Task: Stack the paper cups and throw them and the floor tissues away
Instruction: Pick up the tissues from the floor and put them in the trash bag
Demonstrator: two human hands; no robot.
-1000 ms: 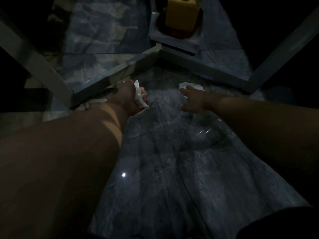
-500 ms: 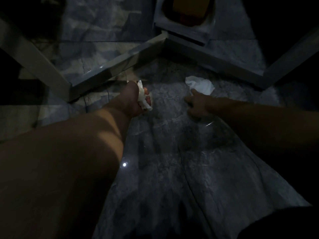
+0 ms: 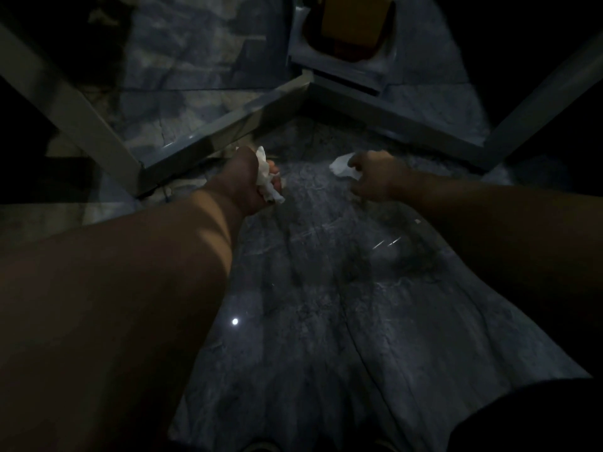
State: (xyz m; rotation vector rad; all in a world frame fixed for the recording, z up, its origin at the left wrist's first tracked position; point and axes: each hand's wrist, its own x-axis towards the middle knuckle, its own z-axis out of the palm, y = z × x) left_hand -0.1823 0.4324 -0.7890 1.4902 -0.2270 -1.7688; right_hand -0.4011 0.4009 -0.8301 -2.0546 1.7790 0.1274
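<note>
The scene is dim. My left hand (image 3: 248, 181) is closed around a crumpled white tissue (image 3: 266, 181), which sticks out past the fingers, just above the grey marble floor (image 3: 310, 305). To the right, a second white tissue (image 3: 341, 166) is at my right hand (image 3: 375, 179); the fingers curl onto its right edge. Whether this tissue is lifted off the floor I cannot tell. No paper cups are in view.
Grey metal frame bars (image 3: 228, 125) form a corner just beyond both hands, with a slanted leg (image 3: 81, 119) at left and another (image 3: 538, 102) at right. A yellow object (image 3: 355, 21) sits on a pale base behind the corner.
My right hand has closed in on the second tissue, its fingers now covering the tissue's right edge. My left hand keeps its tissue and has hardly shifted.
</note>
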